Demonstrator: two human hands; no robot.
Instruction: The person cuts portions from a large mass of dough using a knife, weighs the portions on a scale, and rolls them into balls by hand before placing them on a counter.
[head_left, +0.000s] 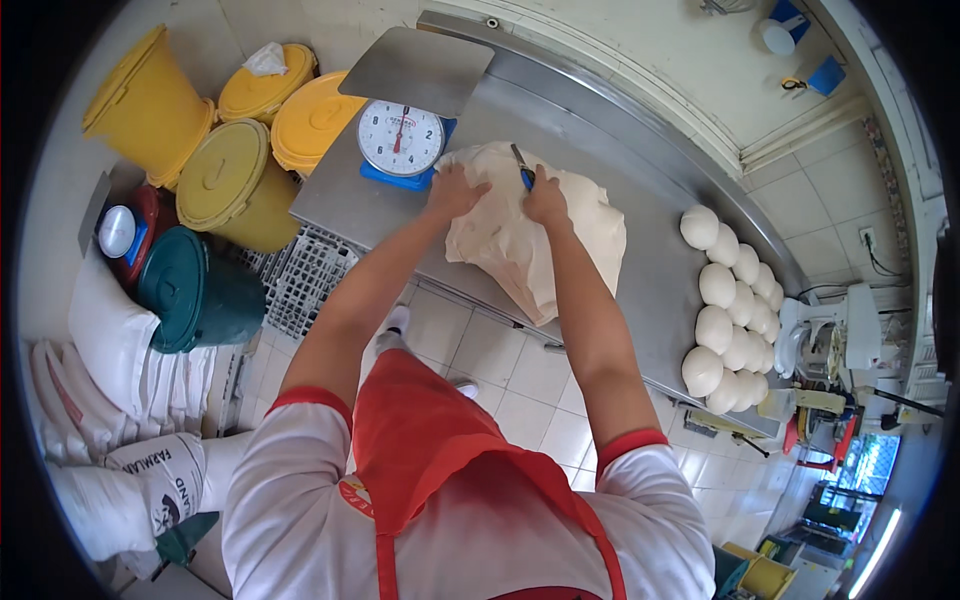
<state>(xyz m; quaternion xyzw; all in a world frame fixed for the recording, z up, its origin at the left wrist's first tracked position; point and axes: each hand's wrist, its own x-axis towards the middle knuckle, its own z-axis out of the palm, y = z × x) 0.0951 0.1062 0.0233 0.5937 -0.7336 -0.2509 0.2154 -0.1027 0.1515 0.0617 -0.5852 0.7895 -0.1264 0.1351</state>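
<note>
A large, uneven mass of pale dough (585, 225) lies on the steel table, its near part drooping over the front edge. My left hand (458, 192) rests on the dough's left side, fingers apart and holding nothing. Closer to the middle of the dough, my right hand (545, 198) is closed around a dough cutter (519, 160), seen nearly edge-on, with a dark narrow edge and a blue part by the fingers. Just left of the dough stands a dial scale (401, 138) with a blue body and a flat metal pan (418, 70) on top.
Several round dough balls (715, 285) sit in rows at the right end of the steel table (655, 300). Yellow lidded buckets (225, 185) and a green bucket (195, 290) stand at the left, above white sacks (110, 320). A white machine (850, 325) is at far right.
</note>
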